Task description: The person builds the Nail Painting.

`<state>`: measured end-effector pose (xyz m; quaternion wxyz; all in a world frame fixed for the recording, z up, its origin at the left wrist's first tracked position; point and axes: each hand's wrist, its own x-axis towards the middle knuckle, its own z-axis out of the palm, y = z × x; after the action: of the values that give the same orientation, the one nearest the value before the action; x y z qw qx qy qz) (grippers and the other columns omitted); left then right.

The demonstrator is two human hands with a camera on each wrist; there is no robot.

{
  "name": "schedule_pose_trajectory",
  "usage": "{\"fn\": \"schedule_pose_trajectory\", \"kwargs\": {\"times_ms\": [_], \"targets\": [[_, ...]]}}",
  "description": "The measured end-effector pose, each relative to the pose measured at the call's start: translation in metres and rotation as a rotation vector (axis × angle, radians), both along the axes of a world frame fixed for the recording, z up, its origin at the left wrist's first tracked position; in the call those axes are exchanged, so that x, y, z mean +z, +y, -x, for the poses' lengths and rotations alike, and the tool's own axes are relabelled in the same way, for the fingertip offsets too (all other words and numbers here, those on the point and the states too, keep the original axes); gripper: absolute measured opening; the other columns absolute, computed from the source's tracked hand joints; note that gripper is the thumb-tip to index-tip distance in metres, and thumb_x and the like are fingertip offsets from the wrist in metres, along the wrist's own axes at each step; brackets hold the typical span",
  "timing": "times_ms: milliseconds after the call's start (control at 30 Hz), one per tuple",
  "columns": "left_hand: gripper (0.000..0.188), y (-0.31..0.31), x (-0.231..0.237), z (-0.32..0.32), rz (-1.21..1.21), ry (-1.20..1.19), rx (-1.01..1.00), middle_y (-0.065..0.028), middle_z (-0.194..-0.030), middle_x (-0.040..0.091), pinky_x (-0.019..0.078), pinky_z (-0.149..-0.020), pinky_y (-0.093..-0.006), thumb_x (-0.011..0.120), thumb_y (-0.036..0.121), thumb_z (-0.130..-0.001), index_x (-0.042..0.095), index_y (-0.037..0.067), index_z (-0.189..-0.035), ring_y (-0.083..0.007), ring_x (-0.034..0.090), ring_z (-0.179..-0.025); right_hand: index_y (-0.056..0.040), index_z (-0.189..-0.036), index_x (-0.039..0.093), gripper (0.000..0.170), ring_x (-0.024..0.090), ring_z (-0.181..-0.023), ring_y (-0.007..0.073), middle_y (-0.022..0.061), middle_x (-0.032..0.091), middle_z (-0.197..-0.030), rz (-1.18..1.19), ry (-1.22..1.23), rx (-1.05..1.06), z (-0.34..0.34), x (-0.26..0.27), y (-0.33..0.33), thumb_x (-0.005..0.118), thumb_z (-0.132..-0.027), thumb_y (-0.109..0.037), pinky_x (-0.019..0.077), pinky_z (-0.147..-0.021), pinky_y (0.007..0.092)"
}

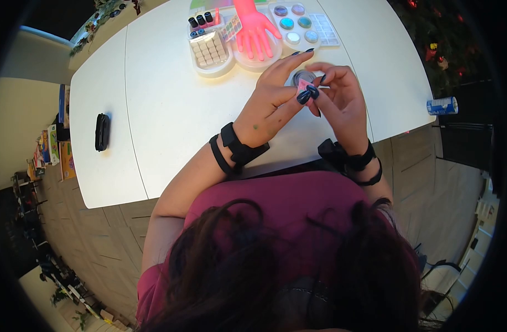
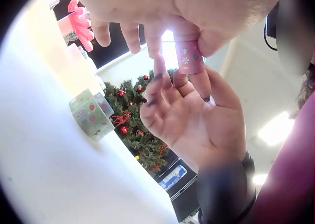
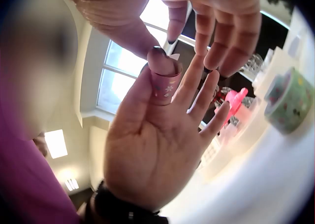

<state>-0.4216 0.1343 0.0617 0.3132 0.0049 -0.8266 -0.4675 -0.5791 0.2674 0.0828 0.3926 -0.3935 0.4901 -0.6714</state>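
A pink strip (image 2: 189,57) printed with small flowers curls round a fingertip where my two hands meet above the white table. My left hand (image 1: 270,102) holds it with thumb and index finger close together, the other fingers stretched out. Opposite, my right hand (image 1: 342,97) brings its dark-nailed thumb to the same strip, its other fingers bent. In the head view the thumbs partly cover the strip. Just behind my hands, a roll of tape (image 1: 303,76) stands on the table; the left wrist view shows it as a green roll (image 2: 91,116) with fruit and flower prints.
At the table's back are a pink model hand (image 1: 255,33), a tray of white blocks (image 1: 209,51), dark-capped bottles (image 1: 201,22) and round pots (image 1: 287,23). A black case (image 1: 102,133) lies at left. A blue can (image 1: 442,105) is at the right edge.
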Motion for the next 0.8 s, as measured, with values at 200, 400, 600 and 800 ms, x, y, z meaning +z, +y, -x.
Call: {"fn": "schedule_pose_trajectory", "kwargs": {"times_ms": [200, 400, 600, 800], "targets": [[0.042, 0.008, -0.002, 0.002, -0.316, 0.019, 0.004, -0.0233, -0.171, 0.039, 0.0243, -0.127, -0.0522, 0.050, 0.038, -0.113, 0.082, 0.011, -0.109, -0.0430, 0.039, -0.154, -0.0040, -0.123, 0.073, 0.034, 0.072, -0.112, 0.0230, 0.0129, 0.071, -0.128, 0.116, 0.629, -0.065, -0.004, 0.009, 0.004, 0.081, -0.091, 0.003, 0.0613, -0.096, 0.0368], [0.049, 0.009, -0.015, 0.003, -0.319, 0.056, 0.017, -0.0227, -0.166, 0.047, 0.0321, -0.125, -0.0455, 0.044, 0.036, -0.115, 0.076, 0.001, -0.125, -0.0338, 0.046, -0.151, 0.0028, -0.123, 0.073, 0.032, 0.076, -0.107, 0.0210, 0.0130, 0.072, -0.125, 0.044, 0.394, -0.081, -0.003, 0.002, 0.002, 0.077, -0.092, 0.010, 0.0651, -0.092, 0.0333], [0.046, 0.000, -0.007, 0.000, -0.411, -0.068, 0.301, -0.0160, -0.133, 0.073, 0.0384, -0.120, -0.0370, 0.045, 0.034, -0.116, 0.070, -0.001, -0.133, -0.0232, 0.060, -0.134, -0.0016, -0.122, 0.074, 0.030, 0.075, -0.103, 0.0172, 0.0101, 0.077, -0.109, -0.152, 0.618, -0.227, 0.030, 0.007, -0.004, 0.079, -0.093, 0.001, 0.0633, -0.085, 0.0304], [0.030, 0.013, -0.018, 0.005, -0.604, -0.111, 0.318, -0.0153, -0.111, 0.076, 0.0531, -0.091, -0.0335, 0.056, 0.028, -0.110, 0.067, 0.001, -0.120, -0.0227, 0.071, -0.101, -0.0114, -0.102, 0.083, 0.020, 0.066, -0.093, 0.0260, 0.0035, 0.079, -0.094, -0.160, 1.092, -0.186, 0.034, 0.003, -0.018, 0.088, -0.083, -0.011, 0.0518, -0.086, 0.0371]]}}
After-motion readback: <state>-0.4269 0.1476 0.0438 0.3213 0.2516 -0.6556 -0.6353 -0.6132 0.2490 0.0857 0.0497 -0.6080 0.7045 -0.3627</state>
